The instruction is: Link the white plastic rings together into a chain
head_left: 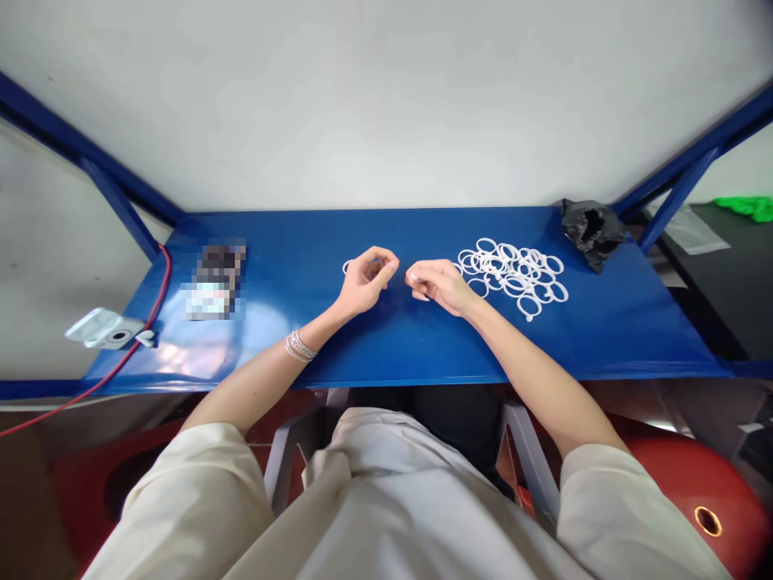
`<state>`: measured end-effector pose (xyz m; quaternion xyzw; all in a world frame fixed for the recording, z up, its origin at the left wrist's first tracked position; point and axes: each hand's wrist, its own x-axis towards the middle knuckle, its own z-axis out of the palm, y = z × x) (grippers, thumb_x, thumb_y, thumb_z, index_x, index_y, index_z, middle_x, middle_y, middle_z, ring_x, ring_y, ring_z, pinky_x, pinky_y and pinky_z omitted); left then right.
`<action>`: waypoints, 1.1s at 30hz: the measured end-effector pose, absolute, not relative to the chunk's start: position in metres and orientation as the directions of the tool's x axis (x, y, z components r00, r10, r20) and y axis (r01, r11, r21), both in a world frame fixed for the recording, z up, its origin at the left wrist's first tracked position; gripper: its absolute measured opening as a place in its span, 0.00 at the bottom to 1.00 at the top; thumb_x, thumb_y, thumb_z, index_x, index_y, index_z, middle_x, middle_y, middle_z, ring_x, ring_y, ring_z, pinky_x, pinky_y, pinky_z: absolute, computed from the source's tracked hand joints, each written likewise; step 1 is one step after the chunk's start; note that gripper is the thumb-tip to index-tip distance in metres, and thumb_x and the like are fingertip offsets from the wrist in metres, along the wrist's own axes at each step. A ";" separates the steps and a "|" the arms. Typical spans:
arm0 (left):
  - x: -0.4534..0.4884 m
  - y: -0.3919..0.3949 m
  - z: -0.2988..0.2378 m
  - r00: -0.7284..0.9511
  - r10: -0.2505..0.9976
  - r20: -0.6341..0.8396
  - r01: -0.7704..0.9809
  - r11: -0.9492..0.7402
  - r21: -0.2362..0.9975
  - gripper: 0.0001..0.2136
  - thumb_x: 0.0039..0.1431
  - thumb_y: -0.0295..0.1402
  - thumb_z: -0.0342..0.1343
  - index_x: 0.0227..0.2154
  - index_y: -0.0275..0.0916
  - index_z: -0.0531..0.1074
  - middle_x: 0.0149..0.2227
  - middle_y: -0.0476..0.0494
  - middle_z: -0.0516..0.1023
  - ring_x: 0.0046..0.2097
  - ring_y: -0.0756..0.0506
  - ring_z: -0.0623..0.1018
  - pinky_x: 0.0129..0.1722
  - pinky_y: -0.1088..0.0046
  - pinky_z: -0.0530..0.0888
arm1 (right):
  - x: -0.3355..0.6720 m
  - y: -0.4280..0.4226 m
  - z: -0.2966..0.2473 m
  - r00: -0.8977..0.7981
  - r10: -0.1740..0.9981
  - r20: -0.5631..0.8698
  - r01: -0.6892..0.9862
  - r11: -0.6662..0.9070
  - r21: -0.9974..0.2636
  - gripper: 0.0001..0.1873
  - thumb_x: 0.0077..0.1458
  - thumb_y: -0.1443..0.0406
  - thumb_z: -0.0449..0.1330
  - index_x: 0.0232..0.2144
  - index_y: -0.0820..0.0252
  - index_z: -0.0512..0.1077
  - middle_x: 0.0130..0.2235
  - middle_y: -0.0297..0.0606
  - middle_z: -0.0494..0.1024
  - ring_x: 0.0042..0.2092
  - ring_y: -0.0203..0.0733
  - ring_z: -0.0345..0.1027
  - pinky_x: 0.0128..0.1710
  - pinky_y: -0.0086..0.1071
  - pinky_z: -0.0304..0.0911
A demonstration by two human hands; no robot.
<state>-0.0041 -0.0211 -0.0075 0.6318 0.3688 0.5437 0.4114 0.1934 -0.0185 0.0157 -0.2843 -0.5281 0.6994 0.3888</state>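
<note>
My left hand [367,280] is above the middle of the blue table [362,346], its thumb and fingertips brought together in a pinch. Anything between those fingertips is too small to name. Part of a white ring [346,267] peeks out past the back of this hand; I cannot tell whether it lies on the table or is held. A short gap away, my right hand [440,286] is closed, its fingers curled in and facing the left. What it holds, if anything, is hidden. Just right of it lies a loose pile of white plastic rings [513,270], several with small knobs.
A crumpled black plastic bag [593,229] sits at the back right. On the left are a blurred-out flat object [214,282], a white camera-like device [112,329] and a red cable [158,302]. Blue frame bars [124,205] flank the table before a pale wall.
</note>
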 end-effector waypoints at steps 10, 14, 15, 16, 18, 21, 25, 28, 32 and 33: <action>-0.009 -0.021 -0.011 0.199 0.862 0.465 0.137 -0.495 0.858 0.18 0.69 0.51 0.63 0.42 0.38 0.76 0.31 0.49 0.74 0.26 0.54 0.70 0.28 0.76 0.69 | 0.186 -0.017 0.008 -0.406 0.913 0.033 -0.212 -0.059 -0.975 0.24 0.56 0.51 0.72 0.21 0.59 0.70 0.21 0.26 0.62 0.22 0.28 0.50 0.22 0.28 0.49; -0.010 -0.022 -0.011 0.295 0.777 0.556 0.292 -0.628 0.722 0.14 0.66 0.43 0.67 0.45 0.39 0.77 0.35 0.47 0.77 0.29 0.53 0.72 0.33 0.74 0.73 | 0.182 -0.016 -0.005 -0.396 0.918 0.033 -0.082 0.000 -0.997 0.24 0.60 0.44 0.68 0.34 0.59 0.76 0.25 0.30 0.70 0.25 0.33 0.61 0.23 0.29 0.58; -0.010 -0.022 -0.012 0.316 0.758 0.571 0.317 -0.652 0.689 0.12 0.66 0.41 0.67 0.44 0.39 0.78 0.36 0.47 0.77 0.29 0.53 0.72 0.33 0.74 0.73 | 0.181 -0.016 -0.008 -0.407 0.913 0.033 -0.055 0.011 -0.998 0.25 0.61 0.43 0.66 0.40 0.59 0.77 0.27 0.31 0.72 0.26 0.34 0.64 0.24 0.29 0.60; -0.010 -0.023 -0.013 0.335 0.744 0.578 0.336 -0.668 0.664 0.09 0.67 0.39 0.65 0.42 0.39 0.78 0.36 0.46 0.77 0.29 0.53 0.72 0.32 0.74 0.72 | 0.180 -0.016 -0.010 -0.425 0.905 0.034 -0.032 0.023 -0.999 0.26 0.63 0.43 0.64 0.46 0.58 0.76 0.30 0.32 0.75 0.29 0.36 0.67 0.26 0.30 0.63; -0.011 -0.022 -0.014 0.362 0.731 0.578 0.375 -0.682 0.627 0.07 0.69 0.36 0.61 0.38 0.38 0.77 0.36 0.45 0.78 0.29 0.52 0.72 0.31 0.74 0.72 | 0.180 -0.017 -0.010 -0.474 0.879 0.054 0.013 0.069 -0.998 0.29 0.68 0.43 0.59 0.57 0.57 0.73 0.38 0.37 0.79 0.35 0.40 0.72 0.33 0.33 0.70; -0.017 -0.019 -0.009 0.352 0.752 0.557 0.534 -0.650 0.541 0.07 0.71 0.34 0.57 0.38 0.38 0.77 0.38 0.42 0.79 0.32 0.50 0.74 0.34 0.71 0.73 | 0.188 -0.016 -0.005 -0.483 0.866 0.130 0.161 0.233 -0.959 0.30 0.72 0.47 0.54 0.66 0.56 0.68 0.52 0.45 0.81 0.47 0.46 0.76 0.46 0.40 0.74; -0.030 -0.015 0.006 0.254 0.847 0.467 0.842 -0.431 0.325 0.09 0.72 0.33 0.53 0.40 0.38 0.79 0.44 0.34 0.79 0.42 0.40 0.78 0.46 0.58 0.74 | 0.220 -0.003 0.009 -0.427 0.878 0.218 0.560 0.446 -0.698 0.22 0.66 0.59 0.63 0.59 0.58 0.76 0.54 0.49 0.81 0.49 0.52 0.75 0.55 0.50 0.70; -0.035 -0.019 0.012 0.197 0.917 0.346 0.939 -0.278 0.202 0.11 0.68 0.26 0.50 0.41 0.37 0.79 0.48 0.28 0.79 0.49 0.31 0.78 0.51 0.49 0.72 | 0.249 0.009 0.018 -0.433 0.893 0.124 0.759 0.435 -0.484 0.08 0.61 0.67 0.65 0.42 0.59 0.83 0.44 0.46 0.81 0.46 0.53 0.75 0.56 0.53 0.67; -0.032 -0.031 0.009 0.234 0.941 0.244 0.953 -0.272 0.137 0.13 0.62 0.23 0.50 0.41 0.34 0.80 0.49 0.24 0.77 0.52 0.26 0.76 0.52 0.44 0.71 | 0.269 0.015 0.020 -0.411 0.911 0.024 0.778 0.364 -0.511 0.07 0.53 0.69 0.72 0.24 0.58 0.81 0.34 0.42 0.79 0.36 0.48 0.70 0.52 0.50 0.64; -0.031 -0.035 0.008 0.257 0.938 0.231 0.947 -0.292 0.135 0.14 0.61 0.23 0.50 0.42 0.33 0.81 0.49 0.22 0.76 0.53 0.25 0.75 0.52 0.43 0.70 | 0.269 0.015 0.020 -0.418 0.908 0.002 0.769 0.355 -0.532 0.10 0.53 0.69 0.72 0.22 0.58 0.79 0.32 0.42 0.78 0.34 0.46 0.69 0.50 0.50 0.64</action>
